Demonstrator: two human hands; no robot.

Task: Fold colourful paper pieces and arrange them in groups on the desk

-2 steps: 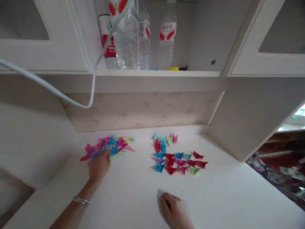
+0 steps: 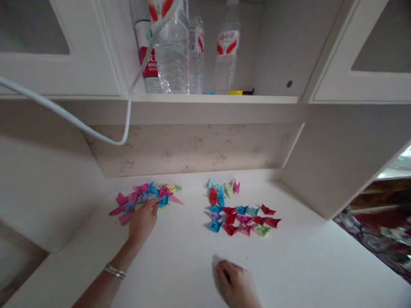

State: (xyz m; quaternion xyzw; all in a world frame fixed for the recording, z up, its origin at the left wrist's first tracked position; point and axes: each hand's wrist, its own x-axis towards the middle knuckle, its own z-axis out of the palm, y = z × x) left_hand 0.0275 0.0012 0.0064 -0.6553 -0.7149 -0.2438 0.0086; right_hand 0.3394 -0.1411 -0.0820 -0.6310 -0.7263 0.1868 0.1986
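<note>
My left hand (image 2: 144, 218), a bracelet on its wrist, has its fingertips pinched on a blue origami crane (image 2: 164, 201). It is at the right front side of a heap of coloured origami cranes (image 2: 131, 199) in pink, purple, blue, green and yellow. The hand hides part of the heap. My right hand (image 2: 236, 282) rests on the white desk (image 2: 180, 256) near the front, curled into a loose fist with nothing seen in it. Beyond it, folded cranes (image 2: 244, 219) in red, blue, pink and green lie in rows, with a smaller cluster (image 2: 221, 190) behind them.
Above the desk, an open shelf (image 2: 212, 99) holds several plastic bottles (image 2: 226, 60) and a red-and-white can (image 2: 149, 64). A white cable (image 2: 127, 115) hangs in front on the left. Side panels (image 2: 340, 149) bound the desk.
My left hand has shifted to the right, bringing the blue crane along from the heap's middle toward its right edge. My right hand has stayed in place.
</note>
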